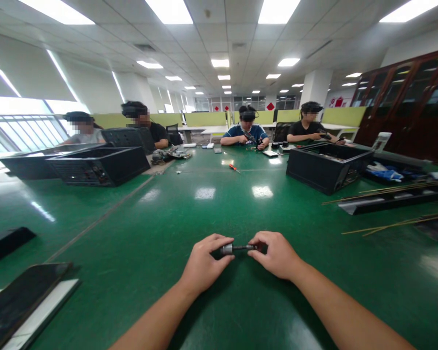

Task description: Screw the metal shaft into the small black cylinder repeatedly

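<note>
My left hand and my right hand meet over the green table, close to me. Between them they hold a small screwdriver lying crosswise. The left fingers pinch its silver metal end. The right fingers grip the dark end, which they mostly hide.
Open black computer cases stand at the left and right. Black panels and thin sticks lie at the right. A dark flat panel rests at the near left. An orange-handled screwdriver lies mid-table. Several people sit working at the far end.
</note>
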### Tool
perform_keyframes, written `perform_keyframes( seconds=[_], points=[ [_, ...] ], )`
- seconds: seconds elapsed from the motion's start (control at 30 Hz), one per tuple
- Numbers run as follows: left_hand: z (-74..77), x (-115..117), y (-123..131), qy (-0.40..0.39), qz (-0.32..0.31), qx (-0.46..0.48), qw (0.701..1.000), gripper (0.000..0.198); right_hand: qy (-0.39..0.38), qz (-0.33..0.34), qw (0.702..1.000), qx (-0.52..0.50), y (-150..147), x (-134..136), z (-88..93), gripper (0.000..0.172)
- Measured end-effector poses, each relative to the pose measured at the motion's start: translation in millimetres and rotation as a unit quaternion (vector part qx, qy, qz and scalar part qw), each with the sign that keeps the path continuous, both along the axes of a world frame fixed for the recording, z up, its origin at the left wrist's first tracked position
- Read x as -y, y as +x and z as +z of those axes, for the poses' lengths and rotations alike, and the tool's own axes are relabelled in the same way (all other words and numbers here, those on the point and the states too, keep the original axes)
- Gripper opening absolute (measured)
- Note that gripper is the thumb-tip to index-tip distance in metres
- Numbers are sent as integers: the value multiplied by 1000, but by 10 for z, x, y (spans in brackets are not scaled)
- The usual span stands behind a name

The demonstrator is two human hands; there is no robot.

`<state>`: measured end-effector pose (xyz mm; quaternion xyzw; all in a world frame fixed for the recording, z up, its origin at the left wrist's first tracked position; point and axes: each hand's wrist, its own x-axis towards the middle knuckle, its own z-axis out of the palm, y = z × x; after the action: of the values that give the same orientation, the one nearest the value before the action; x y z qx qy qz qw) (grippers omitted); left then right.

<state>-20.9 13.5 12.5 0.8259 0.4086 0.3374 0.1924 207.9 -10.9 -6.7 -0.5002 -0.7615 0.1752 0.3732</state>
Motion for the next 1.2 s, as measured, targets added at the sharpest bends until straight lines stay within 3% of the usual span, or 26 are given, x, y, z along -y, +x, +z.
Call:
perform_keyframes(
  seconds=[0.37,0.47,0.57,0.67,0.73,0.83,1.0,1.13,1.2],
  points=[
    [27,-23,-26,0,13,-29,999,26,-7,-8,1000,-1,24,23,52,8],
    [69,-128,-122,-9,54,-23,998,26,-12,-9,1000,-8,32,15,53,10],
    [137,-328,-351,-9,139,15,990,40,-16,-6,1000,-14,38,-4,36,10],
    [204,-539,-729,7,296,4,955,49,-19,-3,1000,-18,39,-18,17,11],
    [235,-634,-1025,6,399,-2,917,38,-21,1,1000,-21,36,-20,8,11],
    [253,-678,-1426,-6,498,24,867,25,-25,10,999,-25,29,-18,-5,10],
    [203,-605,-1732,-10,593,85,801,24,-31,18,999,-22,21,-19,-21,12],
    [208,-538,-1700,35,627,133,767,61,-40,21,999,-23,16,-12,1,12],
    [268,-509,-1606,138,624,145,755,76,-46,23,998,-29,5,-13,10,13]
  ],
)
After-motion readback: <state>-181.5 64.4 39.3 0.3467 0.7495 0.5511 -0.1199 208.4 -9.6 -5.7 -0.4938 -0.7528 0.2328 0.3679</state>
